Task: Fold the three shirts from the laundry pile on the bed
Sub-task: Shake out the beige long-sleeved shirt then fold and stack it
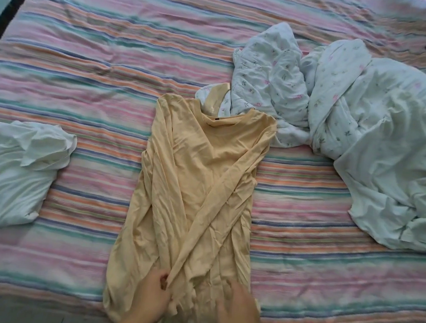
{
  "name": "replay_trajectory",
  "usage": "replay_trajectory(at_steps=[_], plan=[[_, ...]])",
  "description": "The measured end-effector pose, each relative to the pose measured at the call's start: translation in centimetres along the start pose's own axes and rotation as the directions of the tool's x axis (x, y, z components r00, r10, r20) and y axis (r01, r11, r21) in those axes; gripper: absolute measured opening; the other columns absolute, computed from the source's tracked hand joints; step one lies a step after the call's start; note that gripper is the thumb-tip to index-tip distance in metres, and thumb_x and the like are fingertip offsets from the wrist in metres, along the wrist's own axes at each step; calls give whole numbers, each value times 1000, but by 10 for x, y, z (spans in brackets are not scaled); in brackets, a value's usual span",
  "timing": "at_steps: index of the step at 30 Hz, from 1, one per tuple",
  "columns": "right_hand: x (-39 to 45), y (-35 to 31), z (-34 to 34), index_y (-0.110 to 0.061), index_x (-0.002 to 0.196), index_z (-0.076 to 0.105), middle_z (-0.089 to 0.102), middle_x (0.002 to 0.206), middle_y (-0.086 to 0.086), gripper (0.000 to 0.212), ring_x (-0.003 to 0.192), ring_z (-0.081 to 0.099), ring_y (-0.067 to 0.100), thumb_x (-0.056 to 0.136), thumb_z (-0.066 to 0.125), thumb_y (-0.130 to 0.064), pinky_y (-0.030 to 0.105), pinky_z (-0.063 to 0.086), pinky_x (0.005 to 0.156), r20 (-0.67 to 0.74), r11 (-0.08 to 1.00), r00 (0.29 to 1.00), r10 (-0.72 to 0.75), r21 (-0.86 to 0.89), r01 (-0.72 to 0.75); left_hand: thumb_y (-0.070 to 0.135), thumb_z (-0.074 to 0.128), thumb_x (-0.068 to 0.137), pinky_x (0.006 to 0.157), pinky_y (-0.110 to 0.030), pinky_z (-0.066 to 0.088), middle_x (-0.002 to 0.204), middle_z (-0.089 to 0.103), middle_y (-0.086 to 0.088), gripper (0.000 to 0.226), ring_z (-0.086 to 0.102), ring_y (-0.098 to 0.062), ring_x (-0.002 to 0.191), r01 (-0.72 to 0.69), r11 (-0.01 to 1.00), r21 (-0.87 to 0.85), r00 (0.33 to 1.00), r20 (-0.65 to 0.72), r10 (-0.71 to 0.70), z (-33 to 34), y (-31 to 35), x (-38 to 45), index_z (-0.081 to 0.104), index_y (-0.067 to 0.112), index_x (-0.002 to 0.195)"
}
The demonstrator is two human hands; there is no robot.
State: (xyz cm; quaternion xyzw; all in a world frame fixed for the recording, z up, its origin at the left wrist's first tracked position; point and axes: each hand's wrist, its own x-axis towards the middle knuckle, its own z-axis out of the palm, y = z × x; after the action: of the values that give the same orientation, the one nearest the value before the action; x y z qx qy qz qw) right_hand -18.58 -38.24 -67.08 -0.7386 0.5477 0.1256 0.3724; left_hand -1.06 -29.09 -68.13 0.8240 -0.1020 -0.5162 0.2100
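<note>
A yellow long-sleeved shirt (200,175) lies flat on the striped bed, collar away from me, both sleeves folded in and crossing over its front. My left hand (152,294) pinches the end of one sleeve near the hem. My right hand (239,309) rests flat on the lower hem, fingers spread; it is blurred. A folded white shirt (13,172) sits to the left. A crumpled floral white garment (267,80) lies beyond the yellow shirt's collar at the right.
The striped bedspread (113,53) covers the whole bed. A large rumpled pale sheet or garment (391,153) is heaped at the right. A beige strip of cloth (214,99) pokes out behind the collar. The bed's left edge meets a dark border (9,8).
</note>
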Motion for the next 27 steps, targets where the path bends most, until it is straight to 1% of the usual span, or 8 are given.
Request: replay_trajectory(at_steps=[4,6,8,11,15,19,24,27], plan=[[8,9,-10,-25,127,52,53,130,-2,38,117,52,20,89,51,-30,31,45,95,112,987,993,40,-157,-22,20,73,73,68,-33,49,70,64,6,17,60,-16,68,12,995,103,977,-212,10,-11,-14,-7,57,26,71],[12,7,-12,-22,129,49,49,131,-1,41,118,51,20,87,52,-24,29,44,94,75,982,994,77,-175,-63,29,72,75,70,-33,45,86,62,-3,17,60,-24,82,60,970,234,955,-296,12,-21,-16,-7,56,24,80],[15,5,-16,-22,126,44,46,128,1,45,114,49,21,83,56,-20,29,42,87,-13,973,990,140,-182,-140,27,79,70,82,-38,46,108,57,-10,39,56,-29,101,75,953,294,932,-361,38,-31,-18,-2,59,19,102],[16,11,-18,-22,128,41,47,125,3,63,113,51,23,70,65,-20,30,42,84,7,940,940,342,-17,-342,18,82,63,95,-44,44,123,52,-11,70,49,-30,116,56,979,194,891,-451,39,-50,-21,3,51,14,125],[10,30,-12,-25,120,55,64,112,0,65,106,61,25,57,70,-30,36,53,87,189,894,879,439,4,-447,12,85,58,93,-44,48,126,55,-10,86,55,-29,113,136,991,-11,948,-289,-133,-61,-38,12,45,14,135],[-2,42,-11,-39,110,51,68,110,-6,54,107,63,22,61,70,-51,34,51,85,223,883,858,463,-34,-468,7,85,55,76,-36,48,112,58,-13,71,57,-29,100,185,976,111,961,-230,-156,-64,-60,10,52,9,118],[-8,48,-13,-32,91,64,68,88,-4,20,96,67,21,75,73,-23,28,45,71,239,877,857,456,42,-478,16,81,58,64,-35,50,67,71,-4,19,66,-24,70,125,983,134,977,-187,-99,-68,-89,5,71,10,73],[-11,46,-17,-27,77,65,69,80,-5,13,81,64,18,76,76,-20,30,48,71,232,855,856,462,139,-500,31,74,50,50,-25,34,50,55,4,27,48,-15,51,52,998,31,977,-208,-44,-70,-90,-6,63,7,53]])
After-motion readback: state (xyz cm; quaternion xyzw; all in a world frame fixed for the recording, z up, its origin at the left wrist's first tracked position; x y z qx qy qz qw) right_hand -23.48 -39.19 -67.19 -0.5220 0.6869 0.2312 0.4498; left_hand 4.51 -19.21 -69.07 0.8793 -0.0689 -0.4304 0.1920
